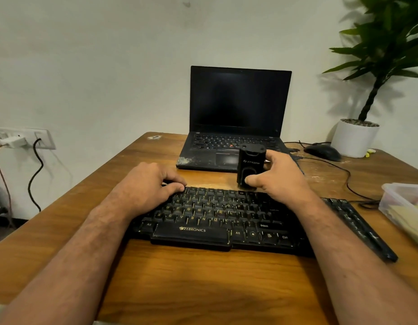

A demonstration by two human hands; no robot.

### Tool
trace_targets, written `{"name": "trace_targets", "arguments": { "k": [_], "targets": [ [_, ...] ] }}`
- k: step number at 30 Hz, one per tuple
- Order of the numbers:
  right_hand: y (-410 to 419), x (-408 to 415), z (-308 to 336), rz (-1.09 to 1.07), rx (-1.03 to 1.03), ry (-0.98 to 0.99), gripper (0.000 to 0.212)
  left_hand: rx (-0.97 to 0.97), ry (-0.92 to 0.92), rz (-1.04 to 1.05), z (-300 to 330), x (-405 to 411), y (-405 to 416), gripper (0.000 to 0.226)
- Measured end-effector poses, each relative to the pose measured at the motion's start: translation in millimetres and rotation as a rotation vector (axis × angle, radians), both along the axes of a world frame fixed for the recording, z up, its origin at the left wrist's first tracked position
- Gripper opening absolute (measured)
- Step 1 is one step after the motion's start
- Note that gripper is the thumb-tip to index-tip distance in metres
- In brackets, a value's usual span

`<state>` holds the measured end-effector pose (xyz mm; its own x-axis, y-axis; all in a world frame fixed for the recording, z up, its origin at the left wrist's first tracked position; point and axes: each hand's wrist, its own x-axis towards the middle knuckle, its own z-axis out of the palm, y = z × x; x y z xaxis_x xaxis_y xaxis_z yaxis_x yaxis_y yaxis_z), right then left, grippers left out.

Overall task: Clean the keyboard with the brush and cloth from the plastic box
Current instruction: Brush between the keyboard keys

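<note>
My right hand (280, 179) grips a black upright brush case (250, 166) at the far edge of the black Zebronics keyboard (217, 219) on the wooden tabletop (203, 277); my left hand (149, 184) rests, fingers curled, on its upper-left keys

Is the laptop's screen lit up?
No. The laptop stands open behind the keyboard, but its screen is dark all over.

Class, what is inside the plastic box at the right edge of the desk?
Through the plastic box, something pale yellow shows, perhaps the cloth. The frame edge cuts the box off, so no brush is visible.
</note>
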<state>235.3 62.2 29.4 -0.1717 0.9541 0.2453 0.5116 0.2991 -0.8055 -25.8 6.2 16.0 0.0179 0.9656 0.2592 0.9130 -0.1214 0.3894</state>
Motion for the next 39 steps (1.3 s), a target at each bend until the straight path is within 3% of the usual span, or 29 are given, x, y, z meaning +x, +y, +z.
{"name": "trace_targets", "arguments": {
  "k": [3, 7, 10, 15, 19, 23, 27, 30, 36, 39],
  "targets": [
    [-3, 11, 7, 0.07, -0.049, 0.053, 0.041, -0.004, 0.004, -0.007, 1, 2, -1, 0.019],
    [-3, 23, 9, 0.022, 0.002, -0.114, 0.043, -0.025, 0.023, 0.003, 1, 2, 1, 0.018],
    [-5, 31, 2, 0.02, -0.021, -0.034, 0.044, -0.05, -0.025, -0.042, 5, 8, 8, 0.013],
    [-6, 33, -1, -0.017, 0.028, -0.01, 0.048, -0.3, -0.027, -0.144, 25, 26, 35, 0.016],
    [-11, 35, -1, 0.108, -0.036, 0.042, 0.043, -0.431, -0.104, -0.204, 28, 27, 50, 0.013],
    [-13, 28, 0, 0.008, 0.066, -0.032, 0.048, -0.319, -0.219, -0.237, 14, 22, 46, 0.02],
    [-22, 16, 0, 0.2, -0.015, 0.0, 0.05, -0.23, -0.153, -0.25, 7, 23, 43, 0.013],
    [-23, 4, -1, 0.147, 0.093, -0.11, 0.05, -0.182, -0.115, -0.23, 9, 27, 43, 0.012],
    [-28, 1, -5, 0.289, 0.01, 0.008, 0.05, -0.18, -0.113, -0.222, 12, 28, 44, 0.011],
    [-27, 2, -3, 0.216, 0.052, 0.025, 0.05, -0.186, -0.095, -0.202, 13, 25, 43, 0.013]
  ]
}}
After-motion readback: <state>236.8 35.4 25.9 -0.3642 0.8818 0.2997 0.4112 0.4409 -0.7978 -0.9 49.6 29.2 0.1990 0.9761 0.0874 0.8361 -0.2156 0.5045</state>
